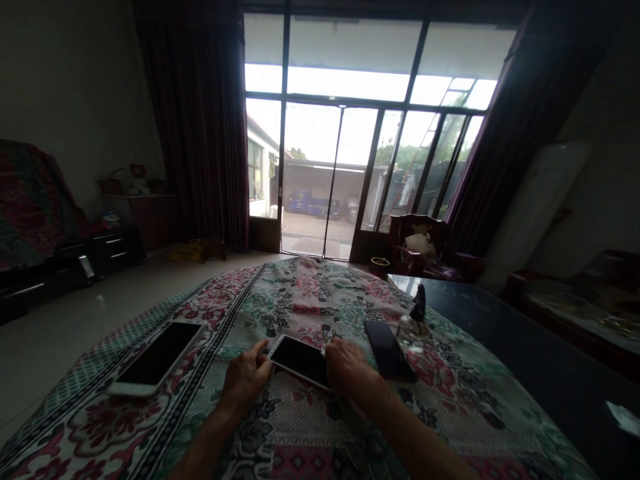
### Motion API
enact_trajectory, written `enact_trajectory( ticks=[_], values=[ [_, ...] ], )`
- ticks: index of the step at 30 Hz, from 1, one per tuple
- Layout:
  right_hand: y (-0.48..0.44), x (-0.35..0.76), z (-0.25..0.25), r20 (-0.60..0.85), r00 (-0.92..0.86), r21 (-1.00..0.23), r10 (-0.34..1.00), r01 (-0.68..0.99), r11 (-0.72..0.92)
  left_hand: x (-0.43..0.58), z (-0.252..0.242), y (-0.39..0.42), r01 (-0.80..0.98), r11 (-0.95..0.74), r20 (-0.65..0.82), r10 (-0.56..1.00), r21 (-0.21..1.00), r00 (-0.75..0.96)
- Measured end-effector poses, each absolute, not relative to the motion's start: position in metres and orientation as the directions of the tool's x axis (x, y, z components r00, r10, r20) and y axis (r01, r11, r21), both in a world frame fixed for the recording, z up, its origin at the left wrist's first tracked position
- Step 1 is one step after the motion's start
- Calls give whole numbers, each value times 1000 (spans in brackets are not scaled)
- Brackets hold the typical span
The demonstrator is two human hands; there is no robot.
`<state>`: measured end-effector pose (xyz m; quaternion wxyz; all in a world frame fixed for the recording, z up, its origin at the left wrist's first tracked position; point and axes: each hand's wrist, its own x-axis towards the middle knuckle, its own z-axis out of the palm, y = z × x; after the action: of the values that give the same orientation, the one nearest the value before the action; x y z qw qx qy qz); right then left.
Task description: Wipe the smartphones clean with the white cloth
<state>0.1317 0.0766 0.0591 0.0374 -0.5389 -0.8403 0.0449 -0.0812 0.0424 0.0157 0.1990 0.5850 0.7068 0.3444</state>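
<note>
A white-framed smartphone [299,359] with a dark screen lies in front of me on the patterned cloth. My left hand [246,375] grips its left end between thumb and fingers. Closed over the phone's right end is my right hand [347,368], its fingers bunched on the screen. A small pale bit shows at those fingertips, too little to name. To the right lies a black smartphone [386,347], beside a clear spray bottle [413,332] with a black trigger head. A larger white smartphone or small tablet [157,357] lies to the left, screen dark.
The floral cloth [295,293] covers the surface under the phones. A dark glossy table [480,320] adjoins on the right, with a white paper [625,417] on it. Beyond stand a carved wooden chair [419,243] and glass doors [320,180] between dark curtains.
</note>
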Motion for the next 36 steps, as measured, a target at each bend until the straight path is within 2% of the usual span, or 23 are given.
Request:
enact_trajectory(
  ticks=[7, 12, 16, 18, 23, 29, 33, 36],
  values=[
    [50, 127, 67, -26, -487, -62, 873, 872, 485, -71, 16, 41, 657, 42, 141, 965, 752, -223],
    [49, 132, 73, -22, -606, -157, 795, 788, 595, -68, 15, 43, 563, -36, 131, 983, 826, -129],
    [61, 127, 71, 98, -545, -227, 832, 802, 552, -67, 15, 43, 536, -29, 105, 988, 844, -111],
    [65, 120, 64, 149, -509, -244, 848, 812, 530, -66, 15, 41, 552, -33, 101, 991, 833, -92],
    [73, 110, 42, 195, -544, -263, 816, 773, 577, -64, 11, 40, 652, -70, 136, 989, 755, -50],
    [105, 107, 35, 211, -465, -232, 859, 830, 507, -64, 7, 40, 752, -109, 180, 984, 650, -13],
    [130, 93, 36, 209, -428, -212, 879, 858, 468, -65, 6, 39, 755, -112, 170, 985, 646, 2],
    [133, 88, 35, 222, -419, -203, 880, 863, 462, -71, 8, 40, 709, -152, 169, 984, 689, 47]
  ],
)
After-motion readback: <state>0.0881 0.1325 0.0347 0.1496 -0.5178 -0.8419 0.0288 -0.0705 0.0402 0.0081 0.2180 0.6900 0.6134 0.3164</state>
